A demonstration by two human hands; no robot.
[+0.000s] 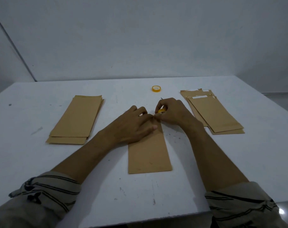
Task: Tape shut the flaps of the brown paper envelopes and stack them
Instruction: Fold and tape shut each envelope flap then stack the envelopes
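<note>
Three lots of brown paper envelopes lie on the white tabletop: a left stack whose tops show no tape, a right stack with pale strips across its far ends, and a single envelope lengthwise in the middle, between the person's forearms. The taping of this middle envelope looks to be the step in hand, with the right stack judged to be the finished pile. The left hand lies over the envelope's far end, fingers fairly straight and flat on the paper, its grip apart and holding the flap end down; the flap itself is hidden beneath both hands. The right hand meets it there, its grip clamped on a small yellow tape roll with fingers curled round it. Whether a strip is already drawn out cannot be told. The next move likely calls for pulling tape across the flap, pressing it down, tearing it off, then carrying the envelope to the right stack. A spare roll sits well beyond the hands.
</note>
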